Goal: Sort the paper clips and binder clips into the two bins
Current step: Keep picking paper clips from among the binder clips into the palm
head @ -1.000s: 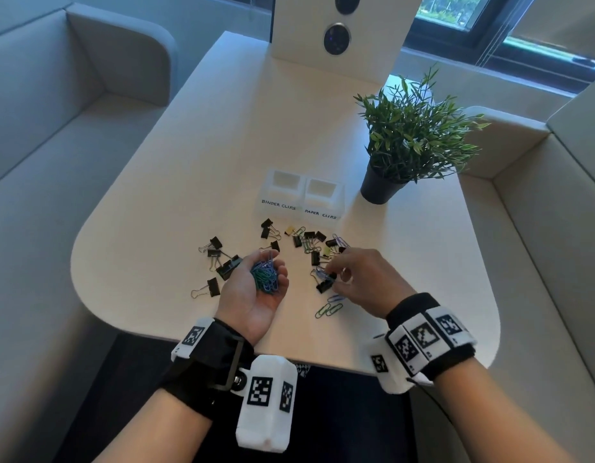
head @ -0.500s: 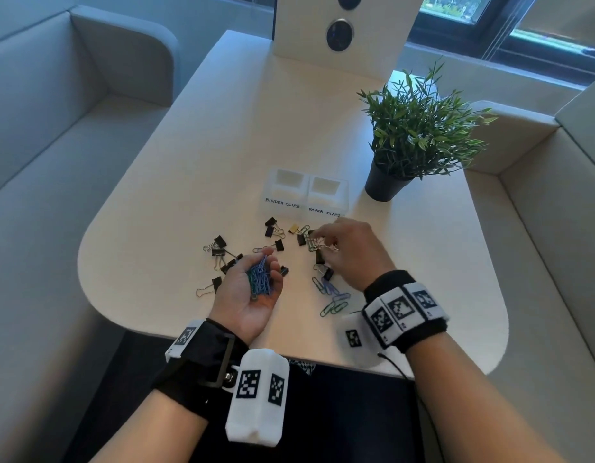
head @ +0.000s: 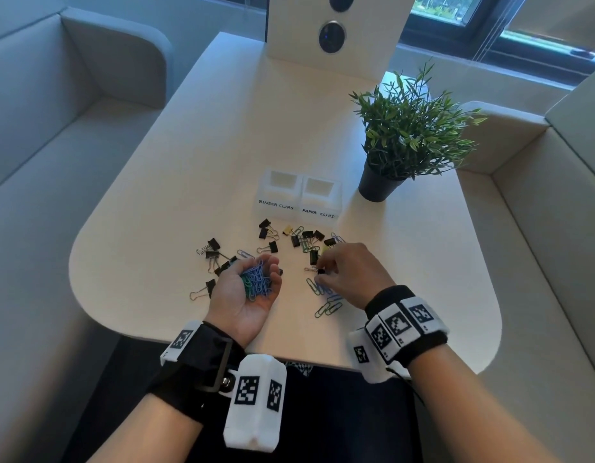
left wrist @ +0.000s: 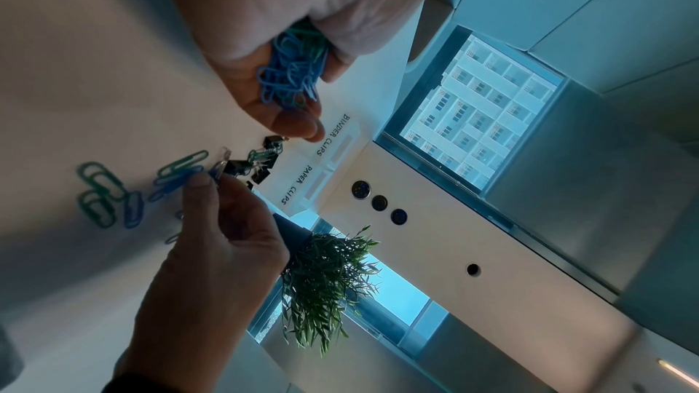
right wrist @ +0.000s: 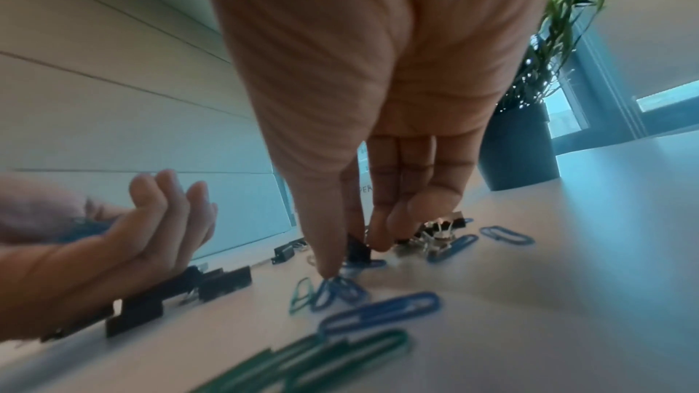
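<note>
Right hand (head: 353,272) came back from the far clips, now pinching blue paper clips (head: 323,289) on bench (head: 155,228). Left hand (head: 246,295) cups collected paper clip pile (head: 256,282); both bins (head: 299,195) unfilled.

The head camera looked forward and down from above the near edge of the surface (head: 189,145), taking in both forearms, two labelled bins (head: 301,198) and a potted plant (head: 409,138).

The left wrist camera sat close behind the upturned left hand (left wrist: 287,41), rolled sideways, looking along the palm toward the bins (left wrist: 321,160), the plant (left wrist: 329,280) and a window beyond.

The right wrist camera hung low, just above the surface (right wrist: 567,280), looking along the right hand (right wrist: 378,100) at its fingertips, very near.

All three views shared the scattered clips (head: 326,305) between the hands, and the plant (right wrist: 522,142).
</note>
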`<state>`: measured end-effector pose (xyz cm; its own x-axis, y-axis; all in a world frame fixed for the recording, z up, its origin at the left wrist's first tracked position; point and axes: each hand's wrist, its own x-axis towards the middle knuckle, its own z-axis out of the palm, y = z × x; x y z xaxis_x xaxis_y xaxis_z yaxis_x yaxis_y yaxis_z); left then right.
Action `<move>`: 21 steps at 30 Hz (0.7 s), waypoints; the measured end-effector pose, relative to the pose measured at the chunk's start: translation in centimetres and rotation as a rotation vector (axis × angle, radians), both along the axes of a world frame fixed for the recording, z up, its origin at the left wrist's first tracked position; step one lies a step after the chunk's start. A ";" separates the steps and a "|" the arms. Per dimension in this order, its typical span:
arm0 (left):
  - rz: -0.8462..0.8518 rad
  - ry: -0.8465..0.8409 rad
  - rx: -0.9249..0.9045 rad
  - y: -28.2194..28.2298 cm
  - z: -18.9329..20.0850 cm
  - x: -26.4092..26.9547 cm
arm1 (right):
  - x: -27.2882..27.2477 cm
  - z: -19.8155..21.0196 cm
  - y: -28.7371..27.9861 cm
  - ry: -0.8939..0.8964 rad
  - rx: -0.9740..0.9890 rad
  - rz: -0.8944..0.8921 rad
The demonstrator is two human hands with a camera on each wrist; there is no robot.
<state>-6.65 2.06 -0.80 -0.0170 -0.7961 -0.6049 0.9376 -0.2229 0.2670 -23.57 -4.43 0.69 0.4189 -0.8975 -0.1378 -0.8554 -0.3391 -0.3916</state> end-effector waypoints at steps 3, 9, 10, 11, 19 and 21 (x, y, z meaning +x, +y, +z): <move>0.000 -0.014 0.008 0.3 0.0 0.1 | 0.1 -0.2 -0.1 0.013 -0.016 0.000; 0.060 -0.050 -0.007 1.0 0.2 1.6 | 2.5 0.0 -0.4 -0.040 -0.084 0.036; 0.078 -0.055 -0.007 1.1 0.2 2.0 | 3.1 0.0 -0.5 -0.042 -0.078 0.047; 0.097 -0.059 -0.003 1.1 0.2 2.4 | 3.9 -0.1 -0.6 -0.039 -0.066 0.054; 0.170 -0.099 0.011 1.2 0.4 4.7 | 9.3 0.4 -1.2 -0.084 -0.064 0.141; 0.176 -0.098 0.010 1.2 0.5 4.8 | 10.9 0.3 -1.5 -0.039 -0.024 0.160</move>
